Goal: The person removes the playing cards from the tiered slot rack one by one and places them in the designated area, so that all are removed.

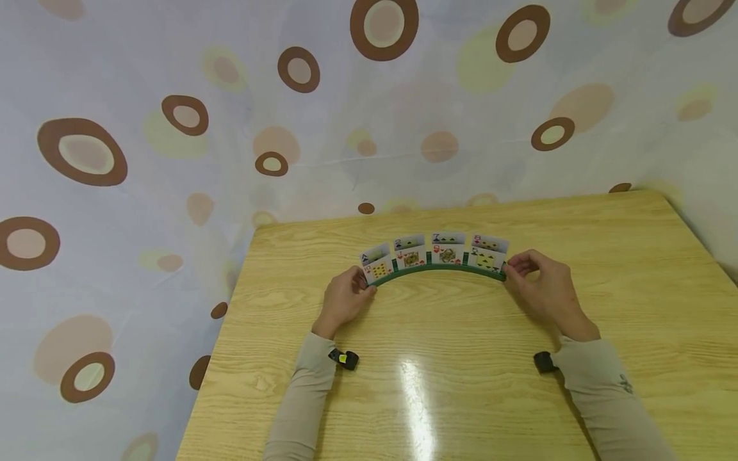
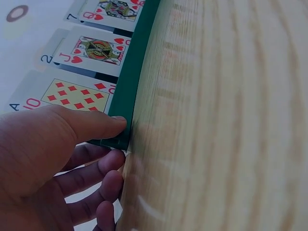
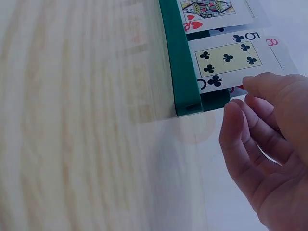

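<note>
A curved green card holder [image 1: 445, 267] stands on the table with playing cards upright in two rows. The front row shows the ten of diamonds [image 2: 77, 94], jack of hearts [image 2: 98, 50], queen of hearts [image 2: 115, 9] and five of clubs [image 3: 228, 57]; tops of other cards [image 1: 409, 242] rise behind. My left hand [image 1: 344, 299] grips the holder's left end, its thumb over the green front and its fingers by the end. At the right end, my right hand [image 1: 544, 288] has its thumb tip at the five of clubs' edge, its index fingertip beside the holder, and a gap between them.
The wood-grain table [image 1: 461, 358] extends around the holder, with bare surface in front of it. Behind the table's back edge hangs a pale curtain [image 1: 323, 128] with brown and beige oval shapes. Black straps [image 1: 344, 358] sit by both wrists.
</note>
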{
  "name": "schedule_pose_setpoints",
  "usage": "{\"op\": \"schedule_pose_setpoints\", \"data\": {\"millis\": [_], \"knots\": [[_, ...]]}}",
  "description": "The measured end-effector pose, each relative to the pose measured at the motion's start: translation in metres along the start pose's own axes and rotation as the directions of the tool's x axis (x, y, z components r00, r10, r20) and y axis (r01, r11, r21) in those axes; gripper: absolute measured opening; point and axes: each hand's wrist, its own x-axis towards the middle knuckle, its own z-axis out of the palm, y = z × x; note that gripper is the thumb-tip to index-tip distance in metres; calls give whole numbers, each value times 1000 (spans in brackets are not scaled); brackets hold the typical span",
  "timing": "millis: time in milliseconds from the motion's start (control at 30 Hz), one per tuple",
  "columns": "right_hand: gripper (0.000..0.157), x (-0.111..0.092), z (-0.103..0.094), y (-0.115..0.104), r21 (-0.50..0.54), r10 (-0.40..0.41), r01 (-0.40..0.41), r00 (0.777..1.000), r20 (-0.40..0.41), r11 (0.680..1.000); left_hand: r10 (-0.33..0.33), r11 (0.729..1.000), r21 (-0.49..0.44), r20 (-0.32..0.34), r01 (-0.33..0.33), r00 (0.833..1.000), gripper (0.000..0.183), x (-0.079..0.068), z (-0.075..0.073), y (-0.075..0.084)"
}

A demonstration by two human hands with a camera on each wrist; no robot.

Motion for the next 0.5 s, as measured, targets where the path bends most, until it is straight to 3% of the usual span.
{"op": "schedule_pose_setpoints", "data": {"millis": [500], "knots": [[9, 5, 6, -7, 20, -8, 8, 1000, -18, 1000, -14, 1000, -8, 5, 14, 1000, 26, 1, 0, -1]]}}
